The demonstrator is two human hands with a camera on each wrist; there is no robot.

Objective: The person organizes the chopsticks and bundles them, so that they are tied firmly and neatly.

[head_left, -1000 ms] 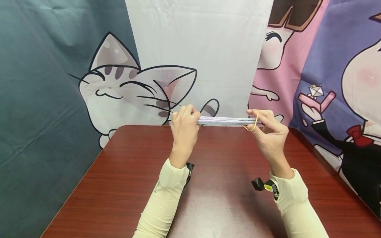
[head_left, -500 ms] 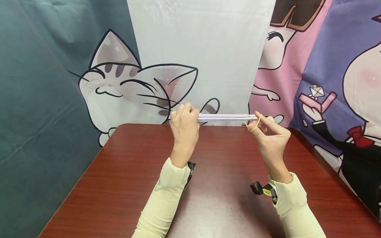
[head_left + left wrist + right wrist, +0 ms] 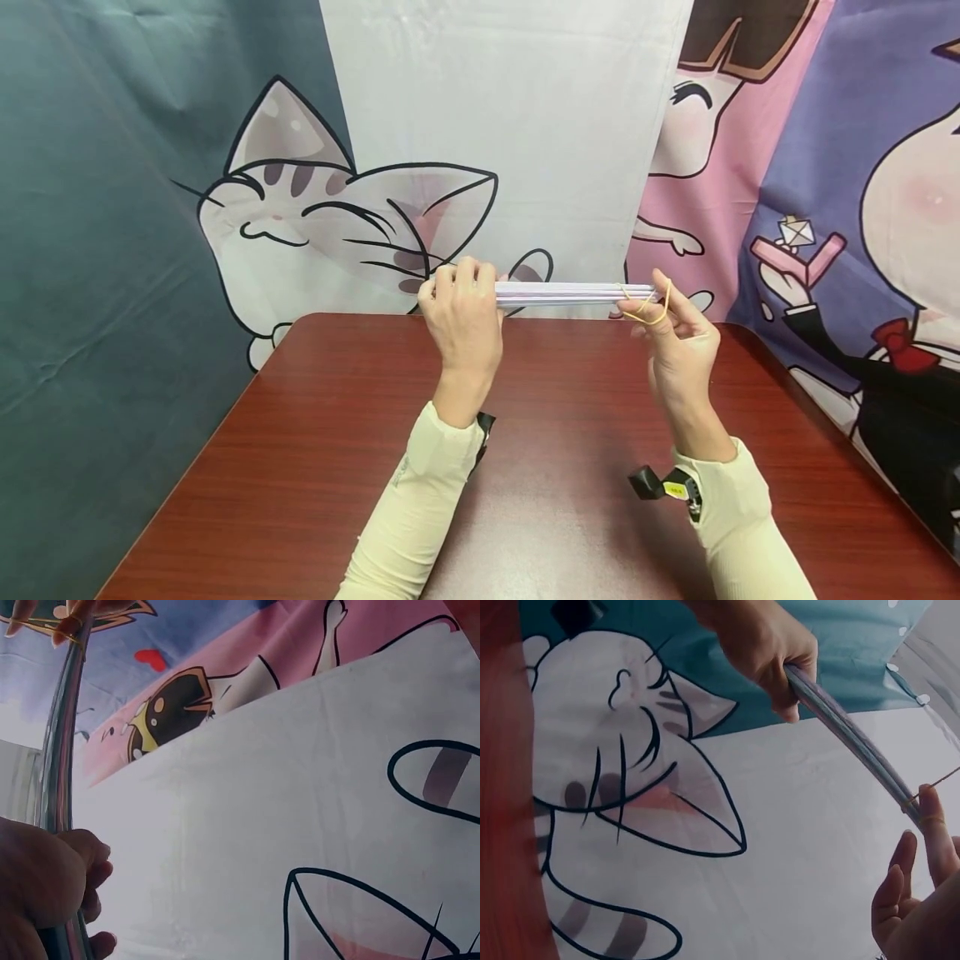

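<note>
My left hand (image 3: 465, 325) grips one end of a flat bundle of long, thin, pale lilac and white strips (image 3: 562, 293). Held level above the table in the head view, the bundle spans the gap between my hands. A thin yellow rubber band (image 3: 665, 310) loops round its right end and stretches over the thumb and a finger of my right hand (image 3: 684, 346). In the right wrist view the bundle (image 3: 855, 742) slants down to that hand, with the band drawn across a fingertip (image 3: 928, 799). My left palm hides the bundle's other end.
A reddish-brown table (image 3: 337, 433) lies below both hands. Behind it hangs a cloth backdrop (image 3: 517, 100) with cartoon figures, among them a cat (image 3: 285, 200). Black camera mounts sit at both wrists, above cream sleeves (image 3: 408, 508).
The rubber band has shifted slightly to the right with my right fingers, which have spread wider at the bundle's end. My left hand has moved slightly, still gripping the bundle.
</note>
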